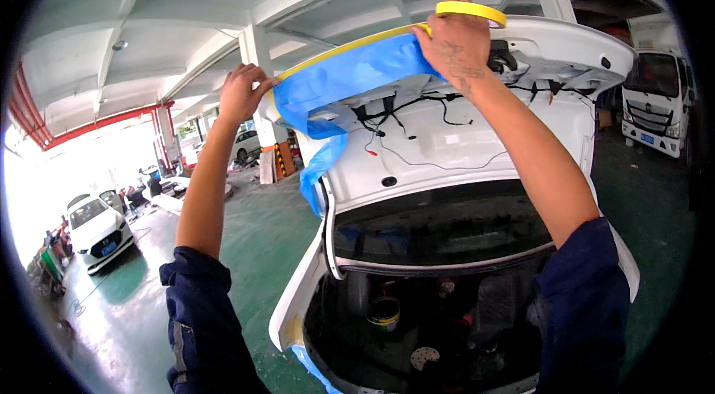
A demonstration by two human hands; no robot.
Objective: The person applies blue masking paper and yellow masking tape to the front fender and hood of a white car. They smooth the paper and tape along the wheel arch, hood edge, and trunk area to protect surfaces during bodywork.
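Your left hand pinches the blue masking film at upper centre-left, along the raised white trunk lid. Your right hand, top centre, presses the film's yellow-taped edge, a yellow tape roll around its fingers.

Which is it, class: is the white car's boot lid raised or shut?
Raised: the boot lid stands overhead, its wired underside showing, and the boot below gapes.

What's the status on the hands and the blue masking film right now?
Left hand pressing blue masking film on raised trunk lid. Right hand holding film, yellow tape roll. Nothing obstructing.
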